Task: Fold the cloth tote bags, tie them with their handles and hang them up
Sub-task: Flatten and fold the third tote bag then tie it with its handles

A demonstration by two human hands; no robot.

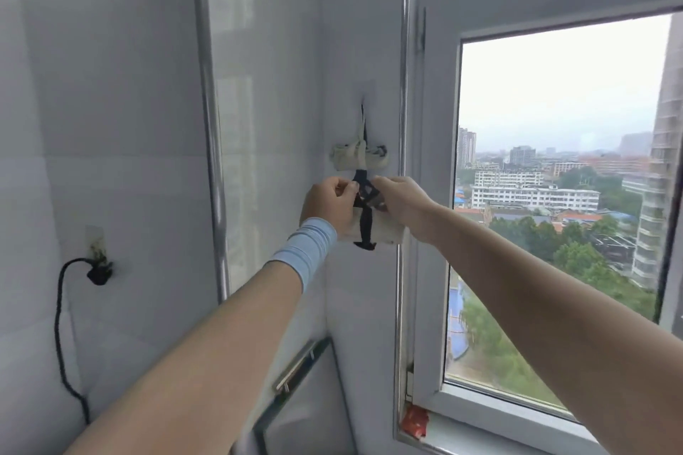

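Observation:
One folded cream tote bag [345, 158], bound with a dark handle, hangs by its strap from a hook [363, 100] on the white tiled wall. Just below it I hold a second folded cream tote bag [386, 231] tied with black handles [366, 222]. My left hand [327, 209], with a light blue wristband, pinches the black handle loop at the top of this bundle. My right hand [401, 198] pinches the same loop from the right. The bundle's upper part is hidden behind both hands.
A window [554, 196] with a white frame stands to the right, a metal pipe [210, 122] runs down the wall to the left. A black plug and cable [98, 275] sit in a wall socket at lower left. A metal handle [295, 368] shows below.

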